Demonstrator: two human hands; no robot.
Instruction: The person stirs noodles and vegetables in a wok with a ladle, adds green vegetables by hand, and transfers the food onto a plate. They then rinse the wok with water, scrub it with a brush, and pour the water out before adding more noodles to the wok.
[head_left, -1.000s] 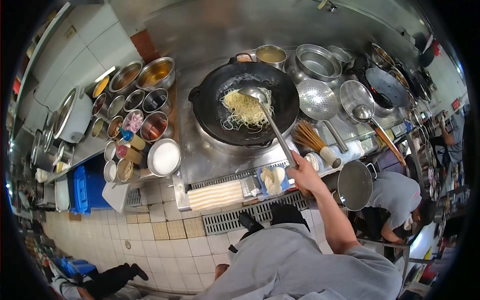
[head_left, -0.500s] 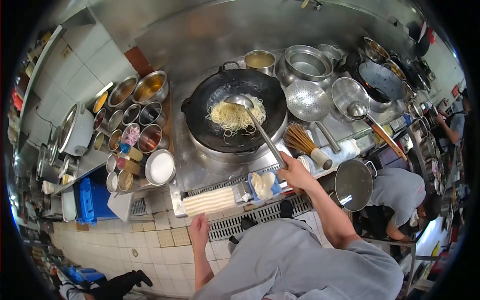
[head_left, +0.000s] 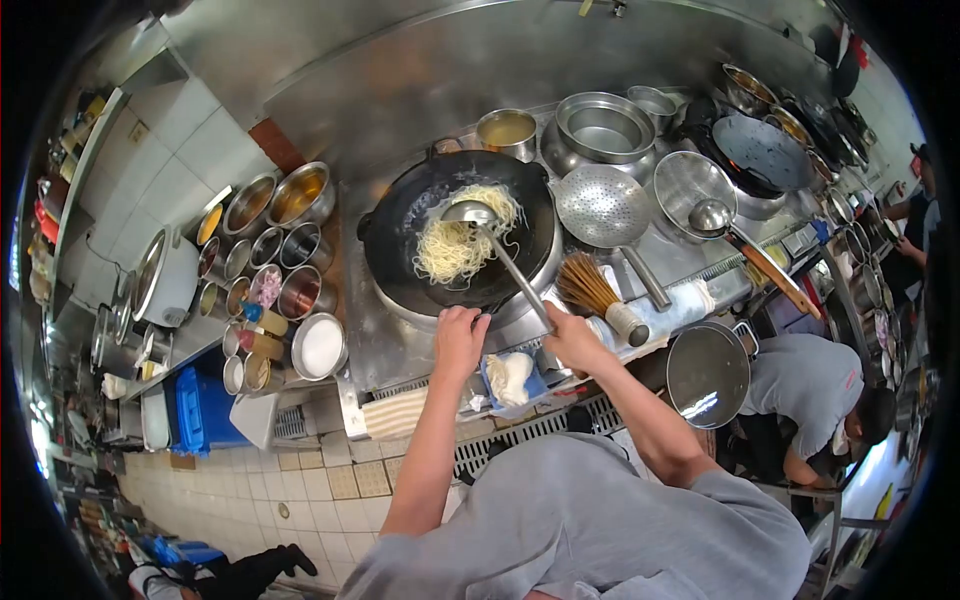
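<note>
Pale noodles [head_left: 455, 250] lie in a black wok [head_left: 400, 225] on the steel stove. My right hand [head_left: 575, 340] is wrapped round the handle of a metal ladle [head_left: 470, 212], whose bowl rests over the noodles. At the wok's near rim is my left hand [head_left: 461, 338], fingers bent together over the edge; whether it grips the rim or a cloth there cannot be made out. Just in front of the stove edge, between my hands, a white cloth [head_left: 510, 377] sits in a blue container.
A perforated strainer [head_left: 603, 205], a bamboo brush [head_left: 590, 288] and a mesh strainer [head_left: 680, 185] lie to the right. Seasoning bowls and a white powder bowl [head_left: 320, 346] stand left. A person in grey [head_left: 805, 385] bends at the right beside a pot [head_left: 708, 375].
My left hand has risen from below the stove edge to the wok's near rim. The noodles have shifted, and the ladle and my right hand sit slightly left.
</note>
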